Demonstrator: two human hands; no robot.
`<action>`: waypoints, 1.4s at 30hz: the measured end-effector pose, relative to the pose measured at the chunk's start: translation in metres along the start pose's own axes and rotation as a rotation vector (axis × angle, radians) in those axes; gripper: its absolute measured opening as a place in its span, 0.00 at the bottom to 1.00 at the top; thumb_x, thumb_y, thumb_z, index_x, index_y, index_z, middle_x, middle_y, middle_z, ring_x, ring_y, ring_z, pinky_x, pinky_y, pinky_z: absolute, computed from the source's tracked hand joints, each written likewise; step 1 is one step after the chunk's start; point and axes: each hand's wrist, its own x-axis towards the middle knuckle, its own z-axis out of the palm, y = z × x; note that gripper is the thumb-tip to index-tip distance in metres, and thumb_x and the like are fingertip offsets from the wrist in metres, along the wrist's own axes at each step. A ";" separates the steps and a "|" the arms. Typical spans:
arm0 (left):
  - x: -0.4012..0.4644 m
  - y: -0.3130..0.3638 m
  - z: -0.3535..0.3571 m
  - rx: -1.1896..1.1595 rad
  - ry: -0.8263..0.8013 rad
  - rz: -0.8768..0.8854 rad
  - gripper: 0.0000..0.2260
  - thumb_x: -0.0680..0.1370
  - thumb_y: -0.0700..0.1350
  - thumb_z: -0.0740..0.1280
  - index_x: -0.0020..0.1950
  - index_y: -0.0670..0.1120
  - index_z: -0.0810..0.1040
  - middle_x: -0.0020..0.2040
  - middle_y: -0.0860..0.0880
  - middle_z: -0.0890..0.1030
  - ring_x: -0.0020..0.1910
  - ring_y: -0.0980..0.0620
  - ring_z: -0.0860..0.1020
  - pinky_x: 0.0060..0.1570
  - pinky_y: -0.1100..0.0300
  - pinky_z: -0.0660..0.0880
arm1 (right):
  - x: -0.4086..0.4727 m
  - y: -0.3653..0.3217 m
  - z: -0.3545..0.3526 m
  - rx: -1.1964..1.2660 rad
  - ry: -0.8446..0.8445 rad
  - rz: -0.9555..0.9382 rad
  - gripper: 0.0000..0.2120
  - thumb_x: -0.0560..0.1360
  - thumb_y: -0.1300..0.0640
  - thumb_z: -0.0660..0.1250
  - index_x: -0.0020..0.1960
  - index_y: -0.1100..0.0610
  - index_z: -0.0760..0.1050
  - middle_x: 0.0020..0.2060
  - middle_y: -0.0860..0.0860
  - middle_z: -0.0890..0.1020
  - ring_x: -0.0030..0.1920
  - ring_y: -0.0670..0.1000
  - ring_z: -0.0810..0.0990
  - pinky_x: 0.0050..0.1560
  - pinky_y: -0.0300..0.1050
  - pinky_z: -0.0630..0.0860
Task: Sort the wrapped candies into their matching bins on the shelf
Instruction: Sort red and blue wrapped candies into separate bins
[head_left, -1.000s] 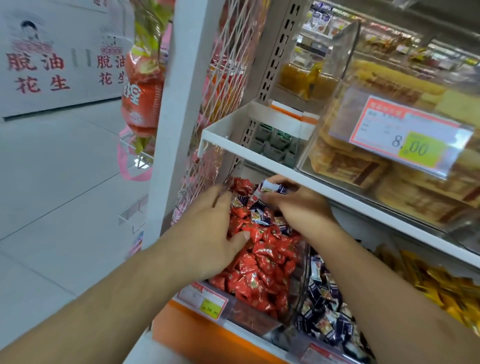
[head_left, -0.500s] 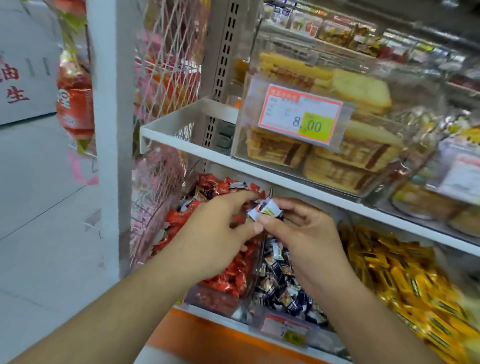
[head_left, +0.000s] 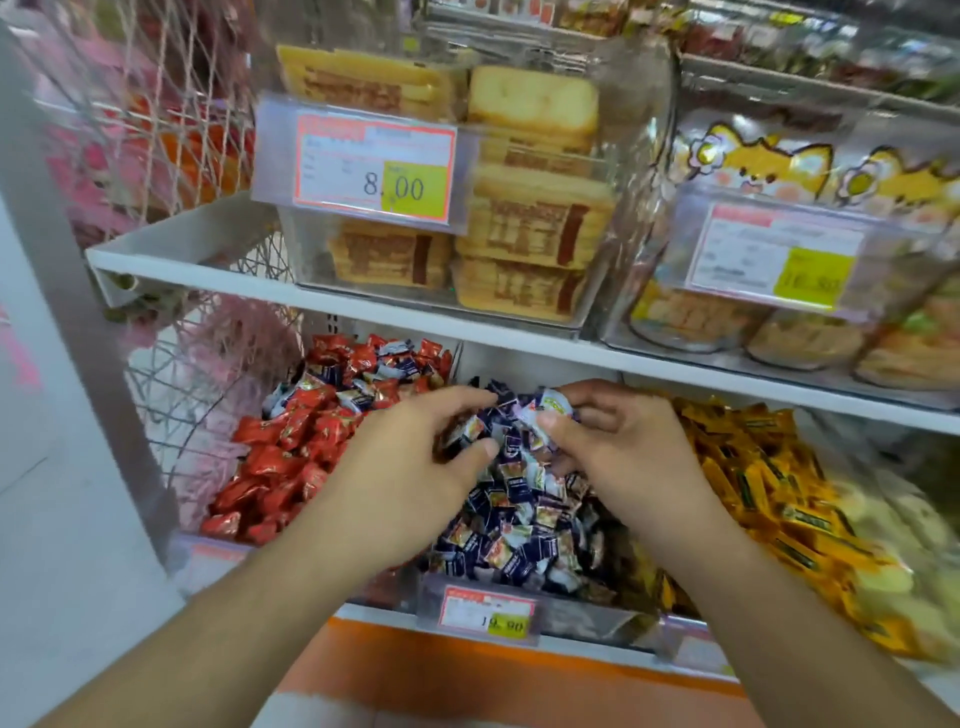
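On the lower white metal shelf (head_left: 597, 358) three heaps of wrapped candies lie side by side: a clear bin of red foil-wrapped candies (head_left: 280, 457) at the left, a clear bin of dark blue and white wrapped candies (head_left: 519, 535) in the middle, and a heap of yellow-orange wrapped candies (head_left: 769, 483) at the right. Several blue and white pieces lie mixed among the red ones near the back of the left bin; their number cannot be told. Both bare hands reach over the middle bin. The left hand (head_left: 410, 467) hovers with fingers curved and thumb stretched toward the blue heap, and one small wrapped piece sits between thumb and forefinger, though motion blur leaves it unclear whether it is truly pinched. The right hand (head_left: 618, 457) pinches one white and blue wrapped candy (head_left: 550, 408) between thumb and fingertips, just above the back of the middle bin. One red-framed price tag reading 19.90 (head_left: 488, 613) is fixed to the front of the middle bin. Above, the upper shelf carries two clear plastic boxes: one of stacked yellow packaged cakes (head_left: 524, 223) with a tag reading 8.00 (head_left: 374, 166), and one with cartoon-printed packets (head_left: 779, 171) and a second tag (head_left: 774, 254).
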 end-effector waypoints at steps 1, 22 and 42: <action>-0.001 0.003 0.003 0.003 -0.020 0.014 0.19 0.81 0.52 0.69 0.71 0.64 0.74 0.68 0.63 0.77 0.67 0.63 0.73 0.69 0.62 0.70 | 0.001 0.004 -0.004 -0.055 -0.013 -0.007 0.01 0.78 0.55 0.75 0.47 0.49 0.85 0.41 0.48 0.87 0.40 0.52 0.87 0.46 0.54 0.86; -0.035 -0.055 -0.061 0.376 0.069 0.027 0.27 0.78 0.49 0.70 0.76 0.58 0.69 0.75 0.64 0.66 0.73 0.59 0.68 0.72 0.69 0.60 | -0.009 0.001 0.010 -0.556 -0.252 -0.031 0.17 0.83 0.48 0.67 0.71 0.42 0.73 0.62 0.37 0.77 0.64 0.41 0.76 0.71 0.48 0.74; -0.019 -0.114 -0.097 0.207 -0.139 -0.237 0.52 0.73 0.71 0.67 0.81 0.60 0.32 0.79 0.63 0.29 0.81 0.56 0.36 0.80 0.56 0.48 | 0.121 -0.045 0.174 -0.974 -0.473 -0.121 0.22 0.76 0.38 0.71 0.69 0.39 0.76 0.70 0.41 0.76 0.68 0.48 0.76 0.64 0.40 0.71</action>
